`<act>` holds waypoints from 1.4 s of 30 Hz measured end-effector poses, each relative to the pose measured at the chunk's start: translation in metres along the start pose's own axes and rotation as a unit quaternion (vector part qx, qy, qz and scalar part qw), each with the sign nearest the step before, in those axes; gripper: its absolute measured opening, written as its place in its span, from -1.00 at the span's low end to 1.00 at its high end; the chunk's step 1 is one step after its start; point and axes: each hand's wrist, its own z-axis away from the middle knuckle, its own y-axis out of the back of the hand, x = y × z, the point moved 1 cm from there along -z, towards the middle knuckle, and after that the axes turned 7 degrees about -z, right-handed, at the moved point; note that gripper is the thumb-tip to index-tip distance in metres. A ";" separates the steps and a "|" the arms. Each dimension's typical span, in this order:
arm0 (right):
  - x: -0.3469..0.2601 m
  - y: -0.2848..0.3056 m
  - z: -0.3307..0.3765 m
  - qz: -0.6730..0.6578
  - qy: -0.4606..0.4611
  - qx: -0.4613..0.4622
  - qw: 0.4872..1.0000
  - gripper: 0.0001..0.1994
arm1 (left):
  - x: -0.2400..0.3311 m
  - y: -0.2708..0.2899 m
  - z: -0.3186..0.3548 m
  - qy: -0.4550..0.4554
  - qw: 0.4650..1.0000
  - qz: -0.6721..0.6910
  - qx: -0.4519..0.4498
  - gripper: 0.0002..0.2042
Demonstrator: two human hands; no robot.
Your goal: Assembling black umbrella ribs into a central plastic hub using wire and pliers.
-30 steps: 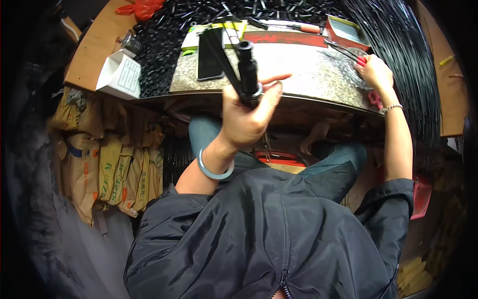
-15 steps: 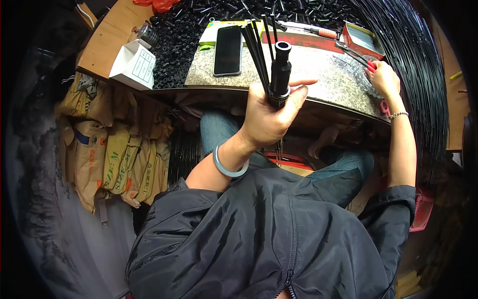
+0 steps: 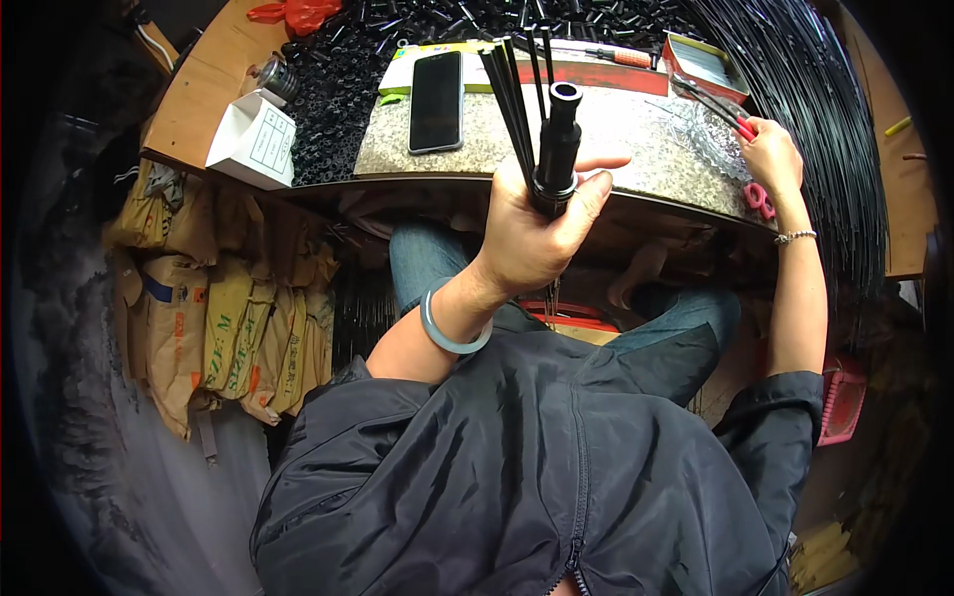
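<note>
Held upright over the front edge of the bench, a stepped black tube (image 3: 559, 144) with a hollow end sits in my left hand (image 3: 525, 238). The same hand grips several thin black rods (image 3: 509, 99) that lean beside the tube; its index finger sticks out to the right. At the right of the bench, my right hand (image 3: 772, 164) is closed round the red handles of pliers (image 3: 744, 127), whose jaws point away to the left. Just beside the pliers lies a shiny, see-through tangle (image 3: 704, 134), its kind unclear. Pink-handled scissors (image 3: 758, 200) rest near my right wrist.
A phone (image 3: 435, 102) lies on the speckled board (image 3: 388, 149). Behind are an orange-handled tool (image 3: 621, 58), a red box (image 3: 740, 92) and piled black parts (image 3: 333, 94). Long black rods (image 3: 830, 149) run down the right; a white carton (image 3: 248, 144) stands left.
The view has shifted slightly, so bench things sit a little further left. Both hands keep their holds; the scissors show more fully beside my right wrist.
</note>
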 end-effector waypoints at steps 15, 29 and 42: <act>-0.003 -0.005 0.004 -0.022 0.034 0.055 0.998 -0.77 | 0.001 0.000 0.002 0.018 1.000 0.010 0.008 -0.81; -0.141 0.024 0.138 -0.407 0.485 0.211 0.745 -0.85 | -0.017 -0.009 -0.001 -0.090 0.995 0.041 -0.004 -0.89; -0.155 0.032 0.144 -0.421 0.503 0.196 0.729 -0.83 | -0.013 -0.006 0.007 -0.044 0.996 0.078 -0.012 -0.82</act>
